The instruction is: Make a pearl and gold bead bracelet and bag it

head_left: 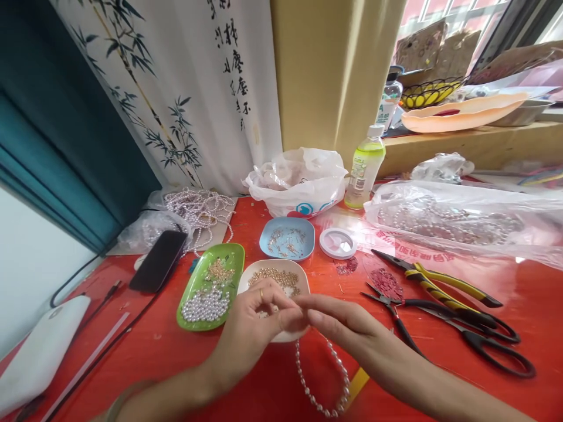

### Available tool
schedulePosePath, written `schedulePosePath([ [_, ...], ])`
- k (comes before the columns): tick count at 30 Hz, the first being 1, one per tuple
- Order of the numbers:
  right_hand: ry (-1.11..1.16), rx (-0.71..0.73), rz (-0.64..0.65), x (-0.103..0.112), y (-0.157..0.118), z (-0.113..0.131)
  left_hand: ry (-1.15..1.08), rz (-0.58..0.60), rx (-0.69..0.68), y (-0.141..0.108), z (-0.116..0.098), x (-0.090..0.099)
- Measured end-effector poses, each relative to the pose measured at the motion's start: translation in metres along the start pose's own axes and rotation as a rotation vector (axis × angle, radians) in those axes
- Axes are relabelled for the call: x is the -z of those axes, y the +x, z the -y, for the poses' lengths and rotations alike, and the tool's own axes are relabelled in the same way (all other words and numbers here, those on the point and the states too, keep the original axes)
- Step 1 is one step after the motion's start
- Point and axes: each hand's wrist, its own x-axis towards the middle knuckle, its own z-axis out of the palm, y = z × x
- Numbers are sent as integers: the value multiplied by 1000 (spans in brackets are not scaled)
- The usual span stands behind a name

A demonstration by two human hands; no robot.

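A strand of pearl beads (343, 375) hangs in a loop below my two hands, its upper ends hidden at the fingertips. My left hand (264, 316) is closed in a pinch near the strand's top. Fingertips touching it, my right hand (347, 322) also pinches there; any fine thread between them is too small to make out. Partly covered behind the hands is a white tray (303, 280) of small gold beads. Left of it, a green tray (240, 258) holds silvery pearls and gold pieces. Farther back, a blue tray (308, 251) contains small metal findings.
Yellow-handled pliers (440, 284), smaller black-handled pliers (396, 316) and scissors (488, 346) lie at the right. A bottle (365, 167) and plastic bag (299, 187) stand behind. A phone (160, 261), cable and white power bank (44, 351) are at the left.
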Motion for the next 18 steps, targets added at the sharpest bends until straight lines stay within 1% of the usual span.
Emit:
schedulePosePath([
  [3, 8, -12, 31, -7, 12, 4, 98, -23, -69, 3, -4, 7],
  [5, -73, -24, 21, -10, 17, 1, 174, -17, -111, 5, -8, 11],
  [7, -217, 27, -9, -12, 19, -5, 245, -2, -137, 8, -12, 15],
  [10, -474, 171, -88, -13, 18, -11, 305, 37, -126, 11, -16, 19],
  [12, -598, 236, -128, -13, 17, -13, 308, 76, -102, 12, -16, 20],
  [15, -706, 271, -158, -12, 17, -14, 315, 123, -65, 15, -13, 23],
  [18, -749, 249, -160, -9, 19, -16, 357, 125, -64, 19, -9, 26],
])
